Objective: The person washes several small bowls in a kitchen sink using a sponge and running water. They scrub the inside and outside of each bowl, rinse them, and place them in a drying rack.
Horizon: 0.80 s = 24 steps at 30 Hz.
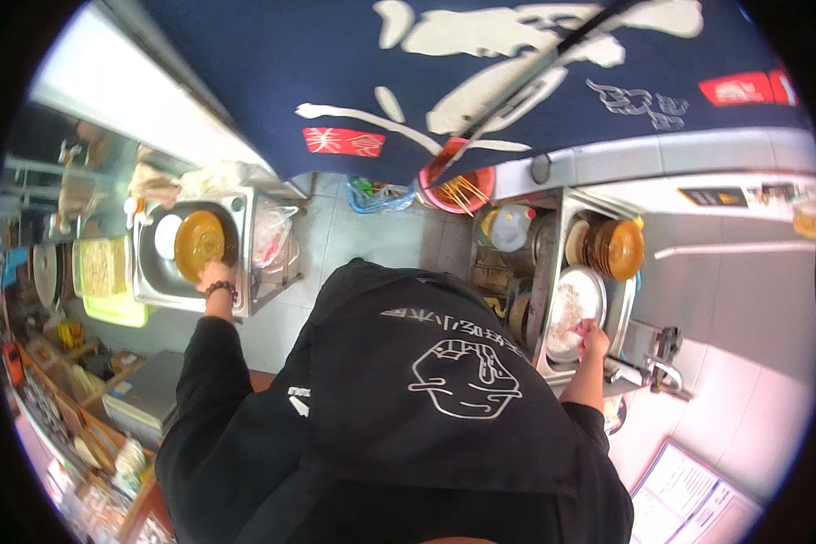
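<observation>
My left hand [216, 276], with a beaded bracelet at the wrist, grips the near rim of a brown plate [200, 238]. The plate is tilted inside the steel sink [151, 272] on the left. Beside it in that sink lies a white dish [168, 234]. On the right, my right hand [591, 338] is over the near part of an oval metal platter [597, 289] strewn with pale scraps [570, 306]. Its fingertips touch the scraps or the platter; whether they pinch anything is too small to tell. A stack of brown plates [619, 248] leans on edge behind the platter, in the right-hand sink [554, 204].
A red bucket of wooden skewers [472, 194] and a blue basket [381, 197] stand on the floor ahead. Plastic bags [270, 231] hang beside the left sink. A plastic jug [510, 228] sits left of the right sink. A dark printed curtain [258, 68] hangs ahead.
</observation>
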Tool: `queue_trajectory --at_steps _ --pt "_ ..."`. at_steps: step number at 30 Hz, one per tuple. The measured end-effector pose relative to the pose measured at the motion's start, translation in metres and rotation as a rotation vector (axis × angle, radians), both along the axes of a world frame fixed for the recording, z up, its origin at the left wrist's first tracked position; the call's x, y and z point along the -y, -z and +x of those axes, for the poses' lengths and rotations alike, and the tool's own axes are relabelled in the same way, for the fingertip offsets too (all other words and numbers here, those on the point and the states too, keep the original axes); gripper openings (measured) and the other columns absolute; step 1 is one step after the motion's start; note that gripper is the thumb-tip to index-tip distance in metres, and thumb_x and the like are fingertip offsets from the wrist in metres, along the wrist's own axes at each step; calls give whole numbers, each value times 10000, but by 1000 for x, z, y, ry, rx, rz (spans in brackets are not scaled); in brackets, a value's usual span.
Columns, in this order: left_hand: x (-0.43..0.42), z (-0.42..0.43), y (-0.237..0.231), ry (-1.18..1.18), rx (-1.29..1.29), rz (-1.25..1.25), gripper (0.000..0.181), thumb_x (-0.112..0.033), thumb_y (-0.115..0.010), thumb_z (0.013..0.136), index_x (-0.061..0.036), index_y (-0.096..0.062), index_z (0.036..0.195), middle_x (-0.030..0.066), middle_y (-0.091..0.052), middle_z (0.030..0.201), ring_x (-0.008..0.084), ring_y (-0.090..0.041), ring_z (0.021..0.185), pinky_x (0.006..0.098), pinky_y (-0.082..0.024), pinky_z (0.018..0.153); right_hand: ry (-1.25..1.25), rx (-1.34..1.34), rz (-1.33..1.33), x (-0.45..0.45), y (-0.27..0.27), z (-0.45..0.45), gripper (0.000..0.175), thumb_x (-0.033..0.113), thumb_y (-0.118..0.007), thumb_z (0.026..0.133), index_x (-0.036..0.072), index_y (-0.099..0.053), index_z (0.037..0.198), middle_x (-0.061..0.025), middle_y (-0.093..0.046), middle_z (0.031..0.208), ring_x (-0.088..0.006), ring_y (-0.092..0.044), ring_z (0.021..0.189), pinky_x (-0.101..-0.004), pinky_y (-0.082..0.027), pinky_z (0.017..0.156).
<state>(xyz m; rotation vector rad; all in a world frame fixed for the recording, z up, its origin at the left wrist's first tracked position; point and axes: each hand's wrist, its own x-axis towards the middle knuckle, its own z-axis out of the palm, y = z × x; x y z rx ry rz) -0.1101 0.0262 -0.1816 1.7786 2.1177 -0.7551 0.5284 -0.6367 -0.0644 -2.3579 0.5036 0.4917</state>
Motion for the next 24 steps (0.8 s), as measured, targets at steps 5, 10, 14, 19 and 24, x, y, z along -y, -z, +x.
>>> queue_trajectory --at_steps 5,10,14,19,24 --pt "7 79 -21 345 146 205 356 -205 -559 920 -119 -599 1264 167 -613 1265 376 -570 1206 498 -484 997 154 140 294 51 58 7 298 222 -576 993 -40 -707 943 -142 -741 791 -208 -672 552 -337 -491 414" --pt "59 229 -20 747 599 75 306 -217 -541 945 -102 -670 1197 204 -705 1098 403 -675 1010 499 -537 898 91 223 13 71 107 10 208 156 -614 974 -30 -696 1017 -157 -733 807 -240 -718 681 -387 -568 559" --pt "133 399 -71 1104 759 6 228 -169 -567 929 -56 -675 1096 208 -705 1050 406 -676 957 488 -543 853 224 167 108 14 71 13 189 148 -598 1007 -22 -679 1001 -149 -745 832 -220 -680 590 -362 -520 477" --pt "255 615 -118 1343 1067 -204 202 -156 -586 927 -26 -669 1057 223 -693 1024 426 -660 957 491 -530 826 -28 40 0 52 142 23 304 349 -670 942 71 -747 1037 -164 -741 846 -297 -705 757 -423 -565 720" --pt "354 775 -122 1387 1023 -268 345 -241 -640 934 -12 -662 1191 207 -719 1055 358 -695 986 420 -545 869 -191 -17 -290 37 167 19 290 364 -670 899 125 -764 1034 -184 -727 1061 -336 -681 1025 -461 -527 919"
